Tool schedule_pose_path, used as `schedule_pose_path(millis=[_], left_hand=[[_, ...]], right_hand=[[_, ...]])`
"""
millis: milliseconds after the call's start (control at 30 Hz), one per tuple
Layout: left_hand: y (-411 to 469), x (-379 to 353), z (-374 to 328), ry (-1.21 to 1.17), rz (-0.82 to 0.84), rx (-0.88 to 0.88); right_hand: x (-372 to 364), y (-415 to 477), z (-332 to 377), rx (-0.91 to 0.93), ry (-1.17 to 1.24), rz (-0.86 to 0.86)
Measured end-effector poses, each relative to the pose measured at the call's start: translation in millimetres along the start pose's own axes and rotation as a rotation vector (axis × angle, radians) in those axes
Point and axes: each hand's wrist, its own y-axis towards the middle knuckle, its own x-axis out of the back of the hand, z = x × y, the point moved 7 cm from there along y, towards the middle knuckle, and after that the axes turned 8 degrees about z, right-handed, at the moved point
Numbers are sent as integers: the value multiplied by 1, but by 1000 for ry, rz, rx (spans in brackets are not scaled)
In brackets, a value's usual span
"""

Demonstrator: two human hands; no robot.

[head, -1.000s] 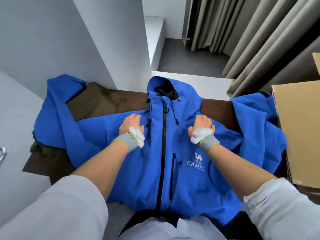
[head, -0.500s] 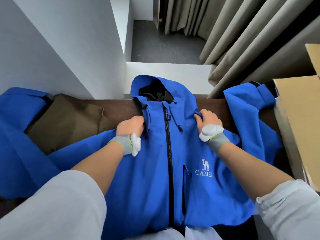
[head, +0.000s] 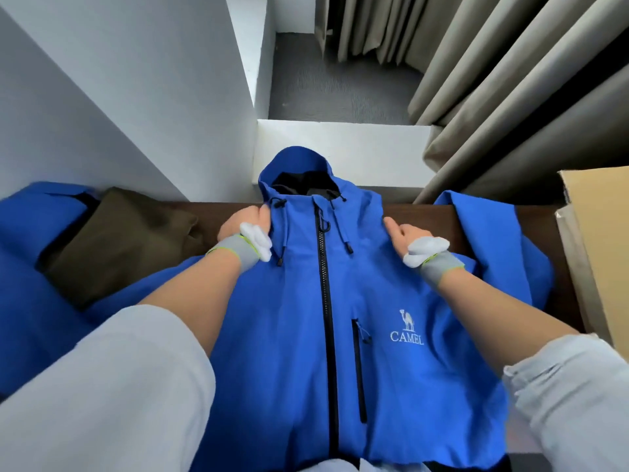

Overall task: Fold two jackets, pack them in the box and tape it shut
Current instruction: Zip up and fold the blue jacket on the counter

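Gripping the blue jacket (head: 306, 335) at its shoulder beside the hood, held the fabric bunched in the left hand (head: 243, 226). Rested the right hand (head: 405, 235) on the opposite shoulder, thumb straight, other fingers hidden: grasping or released, impossible to tell. Had the jacket spread front up, zipped, on a dark brown table (head: 476, 219), partly over an olive garment (head: 119, 240) at left, with a cardboard box (head: 599, 250) at right.

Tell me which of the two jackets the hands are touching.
The blue jacket with the CAMEL logo, spread front-up and zipped: the left hand and right hand are at its shoulders. The olive jacket lies bunched to the left, untouched.
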Motion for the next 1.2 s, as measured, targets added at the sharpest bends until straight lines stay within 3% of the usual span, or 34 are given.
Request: schedule_pose_path(millis=[67,200,367,467,700,867,933,1000,1067,1200], left_hand=[[-3,2,-25,-59,-7,-17],[-1,-14,-45,-153,52,-33],[12,5,-37,-63,-105,27],[35,11,-25,-126,-134,102],[57,15,-38,-305,-123,184],[82,10,-59,-48,122,214],[95,-6,-62,-102,294,195],[95,-11,-66,-175,286,178],[104,-6,-70,-269,181,150],[103,25,-82,-688,7,57]], right_hand=[[0,-1,15,84,-42,32],[23,1,30,223,-136,-74],[26,8,5,139,-281,-94],[24,24,5,113,-300,-93],[44,54,47,16,15,-316],[32,88,75,-70,-81,85],[31,98,80,-57,-115,153],[33,99,81,-45,-140,151],[42,110,79,-37,-7,81],[66,117,80,17,816,-138]])
